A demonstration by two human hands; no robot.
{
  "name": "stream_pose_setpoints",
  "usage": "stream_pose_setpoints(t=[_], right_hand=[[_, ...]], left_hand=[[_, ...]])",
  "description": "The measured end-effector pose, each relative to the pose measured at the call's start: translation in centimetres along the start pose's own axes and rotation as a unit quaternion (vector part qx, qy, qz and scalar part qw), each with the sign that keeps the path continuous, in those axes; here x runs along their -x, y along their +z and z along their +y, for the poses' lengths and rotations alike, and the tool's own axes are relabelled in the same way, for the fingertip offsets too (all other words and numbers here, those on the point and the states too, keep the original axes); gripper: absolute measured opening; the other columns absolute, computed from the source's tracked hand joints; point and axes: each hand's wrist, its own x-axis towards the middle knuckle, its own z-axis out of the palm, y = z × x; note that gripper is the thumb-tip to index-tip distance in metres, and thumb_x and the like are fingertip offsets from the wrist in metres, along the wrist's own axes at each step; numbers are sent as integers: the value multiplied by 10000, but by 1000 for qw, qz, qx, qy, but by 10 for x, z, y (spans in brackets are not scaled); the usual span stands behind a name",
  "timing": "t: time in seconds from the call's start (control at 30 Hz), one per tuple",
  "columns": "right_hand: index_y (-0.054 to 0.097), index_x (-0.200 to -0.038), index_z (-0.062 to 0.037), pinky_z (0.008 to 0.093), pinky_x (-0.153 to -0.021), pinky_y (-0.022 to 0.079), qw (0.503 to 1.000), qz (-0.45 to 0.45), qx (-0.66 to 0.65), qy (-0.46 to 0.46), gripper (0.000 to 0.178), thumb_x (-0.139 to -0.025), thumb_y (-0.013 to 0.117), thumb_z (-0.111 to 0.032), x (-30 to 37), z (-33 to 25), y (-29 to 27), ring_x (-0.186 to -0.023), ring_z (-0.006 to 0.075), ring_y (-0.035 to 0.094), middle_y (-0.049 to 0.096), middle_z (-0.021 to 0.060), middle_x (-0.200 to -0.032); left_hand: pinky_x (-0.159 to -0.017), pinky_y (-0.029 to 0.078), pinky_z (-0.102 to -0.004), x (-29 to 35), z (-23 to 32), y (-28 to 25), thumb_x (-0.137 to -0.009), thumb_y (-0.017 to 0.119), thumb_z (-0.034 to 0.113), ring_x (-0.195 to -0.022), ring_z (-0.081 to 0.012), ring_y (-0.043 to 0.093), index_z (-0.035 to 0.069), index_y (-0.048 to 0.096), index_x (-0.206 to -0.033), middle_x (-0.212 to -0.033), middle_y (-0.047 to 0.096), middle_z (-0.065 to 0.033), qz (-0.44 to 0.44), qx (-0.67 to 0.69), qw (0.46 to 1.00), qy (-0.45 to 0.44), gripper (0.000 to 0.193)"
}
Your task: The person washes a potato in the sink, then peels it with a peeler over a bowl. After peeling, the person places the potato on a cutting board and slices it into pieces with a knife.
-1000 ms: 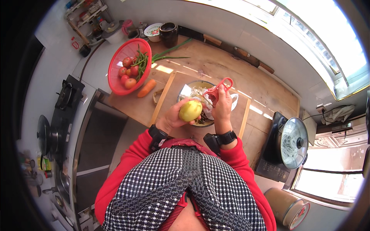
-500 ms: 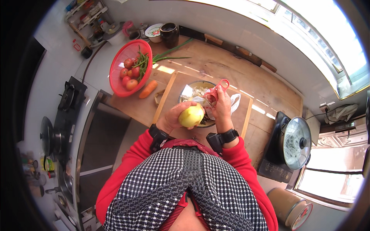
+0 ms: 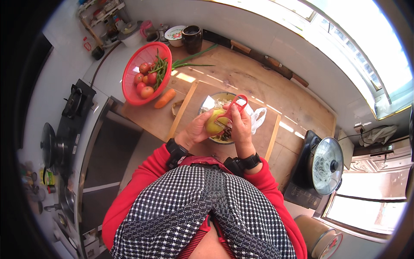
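My left hand (image 3: 196, 129) is closed round a smooth yellow potato (image 3: 214, 124) over the middle of the board. In my right hand (image 3: 242, 127) is a red peeler (image 3: 245, 100); its looped handle sticks up past my fingers and its head lies against the potato's right side. Beneath both hands stands a bowl (image 3: 223, 141) with pale and dark scraps in it, partly hidden by them. A white plastic bag (image 3: 258, 120) hangs at the bowl's right side.
A red colander (image 3: 128, 93) of tomatoes and green beans stands at the left, with a carrot (image 3: 165, 99) beside it and green onions (image 3: 194, 59) behind. At the back are a dark jar (image 3: 192, 39) and a knife rack (image 3: 258, 59). A glass-lidded pan (image 3: 327, 166) sits on a cooktop, right.
The peeler has come down and left onto the potato, from which it was apart before. The potato has tilted in my left hand, and my right hand has moved nearer to it.
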Motion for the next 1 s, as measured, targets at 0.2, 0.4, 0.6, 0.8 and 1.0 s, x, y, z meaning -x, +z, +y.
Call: stream_pose_setpoints(t=[0.2, 0.4, 0.6, 0.8, 1.0], right_hand=[[561, -868, 4, 259, -638, 422, 970, -45, 199, -129, 147, -847, 519, -135, 3, 6, 14, -670, 142, 531, 571, 68, -735], [574, -888, 3, 213, -667, 444, 999, -9, 36, 6, 248, -895, 461, -217, -5, 7, 4, -709, 96, 548, 596, 47, -804], [534, -840, -30, 260, -596, 491, 979, 118, -164, 39, 209, -894, 467, -221, -30, 5, -16, -646, 136, 579, 583, 52, -740], [540, -829, -21, 241, -628, 471, 989, 93, -108, -46, 222, -897, 466, -218, -24, -6, -26, -677, 117, 569, 582, 47, -747], [575, -870, 4, 228, -622, 417, 987, -31, 131, -90, 180, -874, 499, -159, 4, 3, 9, -681, 99, 521, 580, 32, -760]], left_hand=[[-703, 493, -328, -1, -7, -6, -910, 374, 336, -905, -171, 556, 141, 425, -1207, -1074, 535, -60, 20, 16, 1000, -13, 360], [-648, 482, -345, -3, -1, -12, -889, 395, 399, -842, -188, 560, 96, 443, -1176, -1006, 554, -63, -51, -51, 997, 0, 420], [-531, 463, -284, 8, 5, -4, -894, 381, 361, -695, -206, 565, 31, 444, -1147, -982, 550, -107, -150, -156, 976, 26, 421], [-587, 489, -310, -3, -3, -8, -909, 308, 392, -740, -247, 583, 47, 460, -1134, -987, 560, -104, -49, -35, 997, -55, 439], [-604, 504, -319, -6, -9, -12, -920, 333, 324, -867, -179, 578, 87, 446, -1165, -1021, 556, -53, 1, -17, 1000, 18, 359]])
